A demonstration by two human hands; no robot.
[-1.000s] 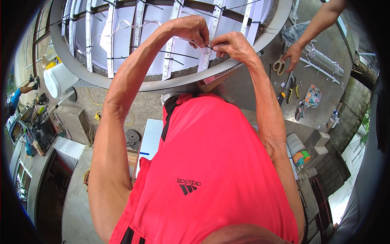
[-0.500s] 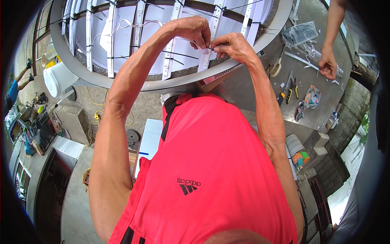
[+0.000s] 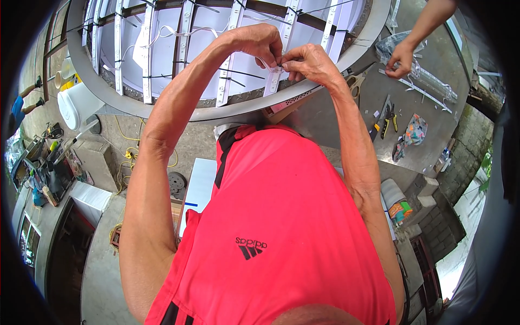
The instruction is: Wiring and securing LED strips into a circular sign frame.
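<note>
The person in the red shirt (image 3: 281,200) is at the big round frame (image 3: 211,113), and the two hands meet over its near side, a bit right of its middle. The left hand (image 3: 262,42) has its grip pinched on a thin black tie (image 3: 280,64), and the right hand (image 3: 315,64) closes its fingertips on that same tie, close against it. The tie sits at a white light strip (image 3: 272,83) inside the frame, one of several running across it, and a white wire (image 3: 162,33) loops over the frame's left half. Right of the frame is a grey metal tabletop (image 3: 433,105), with scissors (image 3: 355,83) just beside the frame's rim and yellow-and-black pliers (image 3: 389,122) further out from it. A co-worker's hand (image 3: 400,59), fingers curled, is over there too, right of the frame
</note>
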